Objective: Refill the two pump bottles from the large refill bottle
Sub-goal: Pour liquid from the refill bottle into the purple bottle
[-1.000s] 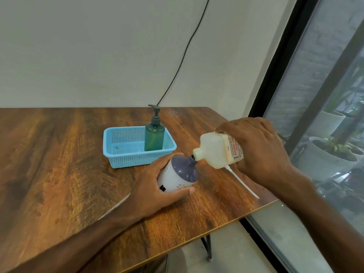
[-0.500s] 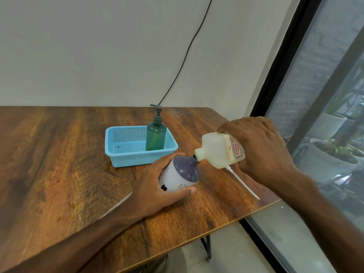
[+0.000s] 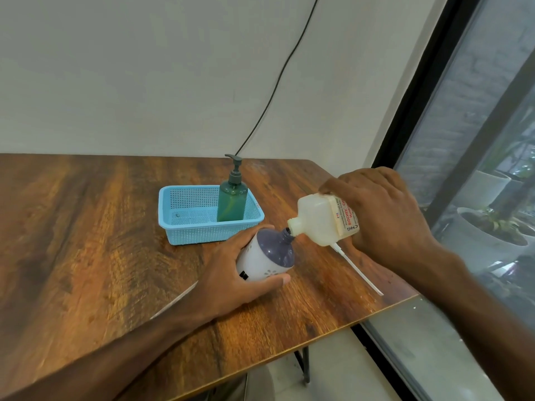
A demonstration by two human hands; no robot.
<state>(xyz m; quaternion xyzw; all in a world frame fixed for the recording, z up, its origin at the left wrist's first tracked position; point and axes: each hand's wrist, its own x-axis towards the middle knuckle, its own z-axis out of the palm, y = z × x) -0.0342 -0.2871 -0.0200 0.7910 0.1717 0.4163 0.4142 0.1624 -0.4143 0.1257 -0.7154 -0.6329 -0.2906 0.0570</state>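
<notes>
Here's the left hand (image 3: 231, 273), fingers and thumb wrapped round the belly of the round white bottle (image 3: 262, 266) with the purple shoulder, holding it tilted to the right on the table (image 3: 86, 241), its neck bare and open. The right hand (image 3: 379, 215) clamps the refill bottle (image 3: 321, 221) from above, fingers curled over its base and label, tipping it almost flat so its spout meets the purple neck, mouth to mouth. The refill bottle is cloudy white plastic with a pale cream look inside; how full it is, I cannot tell, and no stream shows at the join. Under the refill bottle a thin white pump tube (image 3: 359, 273) lies on the wood, running out toward the table's near right edge; its head is hidden. Behind the hands sits a blue basket (image 3: 185, 235), and in its right end stands the green pump bottle (image 3: 232, 202), upright, pump on, see-through green, liquid level hard to read. A second pale stick (image 3: 173, 302) pokes out from beneath the left forearm.
</notes>
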